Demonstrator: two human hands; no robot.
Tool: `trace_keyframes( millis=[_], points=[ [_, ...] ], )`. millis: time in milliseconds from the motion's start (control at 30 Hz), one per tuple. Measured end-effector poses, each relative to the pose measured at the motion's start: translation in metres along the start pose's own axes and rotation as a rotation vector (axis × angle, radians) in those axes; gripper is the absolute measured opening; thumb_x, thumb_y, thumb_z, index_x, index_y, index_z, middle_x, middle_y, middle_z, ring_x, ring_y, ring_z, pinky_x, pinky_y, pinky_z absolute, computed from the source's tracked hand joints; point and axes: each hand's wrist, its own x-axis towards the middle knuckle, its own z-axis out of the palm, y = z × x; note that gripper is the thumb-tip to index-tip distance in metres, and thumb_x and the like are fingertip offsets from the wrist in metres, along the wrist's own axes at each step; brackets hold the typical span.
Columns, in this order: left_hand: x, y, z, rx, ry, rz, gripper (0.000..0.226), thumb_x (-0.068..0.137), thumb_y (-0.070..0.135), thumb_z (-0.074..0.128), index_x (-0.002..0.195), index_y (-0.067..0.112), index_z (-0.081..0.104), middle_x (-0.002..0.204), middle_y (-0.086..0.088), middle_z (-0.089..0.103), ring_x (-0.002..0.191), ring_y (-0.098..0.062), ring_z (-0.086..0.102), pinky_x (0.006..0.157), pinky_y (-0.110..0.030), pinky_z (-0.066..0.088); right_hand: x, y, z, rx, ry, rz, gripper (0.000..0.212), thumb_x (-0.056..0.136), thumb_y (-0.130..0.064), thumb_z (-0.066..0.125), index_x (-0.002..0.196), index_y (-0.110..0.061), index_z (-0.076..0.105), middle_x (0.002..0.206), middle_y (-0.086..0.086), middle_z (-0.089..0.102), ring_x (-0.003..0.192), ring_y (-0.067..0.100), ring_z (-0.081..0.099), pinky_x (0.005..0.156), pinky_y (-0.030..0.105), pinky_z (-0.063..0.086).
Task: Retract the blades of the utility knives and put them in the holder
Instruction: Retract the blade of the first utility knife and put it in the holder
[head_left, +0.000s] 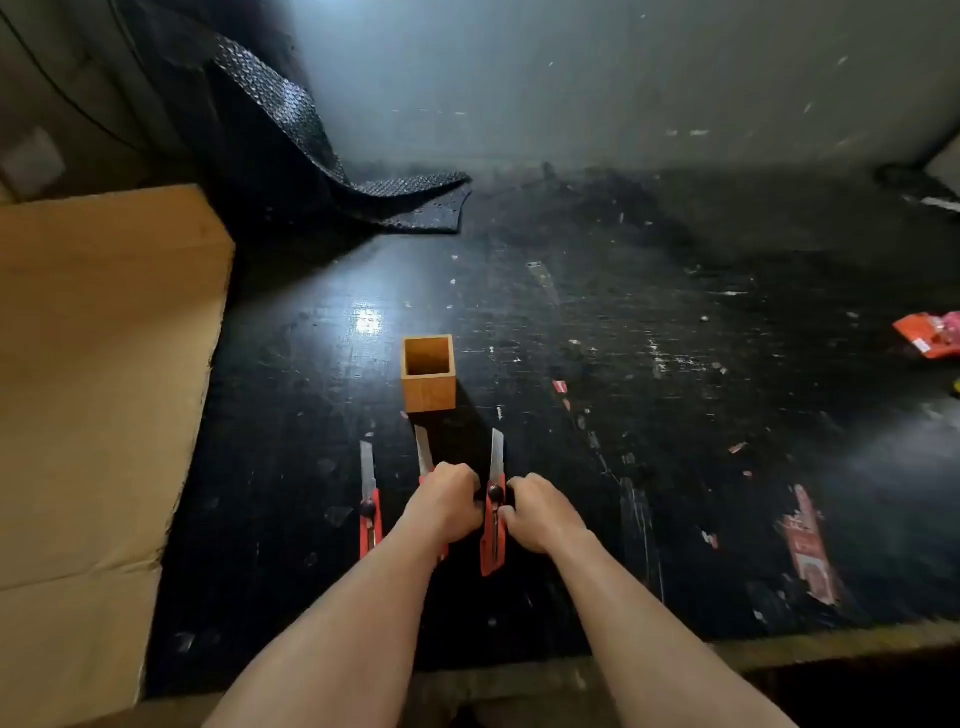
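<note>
Item: three red utility knives on a scuffed black counter, laid side by side, blades out and pointing away from the person.

Left knife: lies alone on the counter, untouched, just left of the left hand; black slider knob at the top of its handle, silver blade fully shown.

Middle knife: handle mostly hidden under the left hand; only its blade shows, its tip close to the base of the holder.

Right knife: between the two hands. Blade extended, black knob at the head of the handle.

Left hand: curled over, fingers touching the left side of the right knife near the knob.

Right hand: fingers closed against the right side of the same knife. Both hands together make the grip on it, pinching it from either side.

Holder: square open-topped wooden box, upright, nothing visible inside, just beyond the blade tips.

Also present: flat cardboard sheet at the left edge; dark textured mat curling up at the back; red packaging far right.
</note>
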Motion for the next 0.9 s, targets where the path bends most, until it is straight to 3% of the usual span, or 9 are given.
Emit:
trace_keyframes(
  millis=[100,200,367,533,633,733,900],
  points=[
    [0.003,0.005,0.011,-0.042,0.009,-0.052,0.011,0.093,0.022,0.069,0.094,0.015,0.078,0.086,-0.002,0.073,0.075,-0.016,0.07,0.065,-0.03,0.057,0.0,0.002,0.004,0.076,0.006,0.022,0.034,0.097,-0.028,0.063,0.129,-0.015,0.062,0.125,0.007,0.061,0.112,0.027,0.065,0.094,0.041,0.055],
    [0.002,0.014,0.019,-0.113,0.06,-0.121,0.01,0.095,0.021,0.07,0.095,0.015,0.078,0.087,-0.001,0.074,0.076,-0.013,0.068,0.066,-0.027,0.054,-0.001,0.004,0.007,0.2,0.016,0.067,0.037,0.097,-0.02,0.064,0.134,-0.018,0.06,0.124,0.005,0.063,0.11,0.023,0.066,0.097,0.042,0.057],
    [-0.001,0.018,0.028,-0.271,0.131,-0.177,0.01,0.092,0.016,0.073,0.101,0.016,0.079,0.094,-0.002,0.078,0.086,-0.012,0.073,0.08,-0.032,0.064,-0.003,0.007,0.005,0.422,0.033,0.131,0.025,0.098,-0.01,0.062,0.116,-0.027,0.061,0.099,0.001,0.071,0.091,0.014,0.07,0.08,0.032,0.06],
    [0.0,0.025,0.012,-0.385,0.251,-0.147,0.023,0.09,0.01,0.075,0.112,0.014,0.078,0.108,-0.002,0.078,0.1,-0.014,0.073,0.086,-0.029,0.062,-0.005,0.006,-0.01,0.588,0.144,0.091,0.024,0.097,-0.009,0.063,0.11,-0.028,0.062,0.093,-0.005,0.071,0.086,0.006,0.067,0.069,0.021,0.052],
    [0.001,0.03,-0.009,-0.471,0.335,-0.145,0.022,0.09,0.009,0.075,0.11,0.015,0.078,0.106,0.001,0.077,0.099,-0.013,0.073,0.081,-0.023,0.058,-0.003,-0.004,-0.027,0.645,0.223,0.016,0.026,0.093,-0.007,0.067,0.108,-0.028,0.065,0.095,-0.005,0.071,0.087,0.006,0.068,0.071,0.023,0.054],
    [0.001,0.032,-0.035,-0.619,0.386,-0.135,0.022,0.088,0.008,0.077,0.109,0.016,0.077,0.098,0.006,0.076,0.093,-0.009,0.072,0.076,-0.017,0.056,0.0,-0.019,-0.05,0.69,0.266,-0.079,0.026,0.089,-0.005,0.072,0.107,-0.024,0.068,0.099,-0.004,0.074,0.09,0.012,0.072,0.082,0.036,0.062],
    [-0.001,0.024,-0.087,-0.895,0.36,-0.083,0.029,0.089,-0.002,0.075,0.116,0.008,0.075,0.101,-0.007,0.08,0.091,-0.022,0.079,0.082,-0.042,0.066,0.003,-0.048,-0.088,0.777,0.299,-0.231,0.027,0.091,-0.005,0.072,0.115,-0.016,0.067,0.104,0.0,0.076,0.096,0.016,0.074,0.084,0.038,0.064]
  ],
)
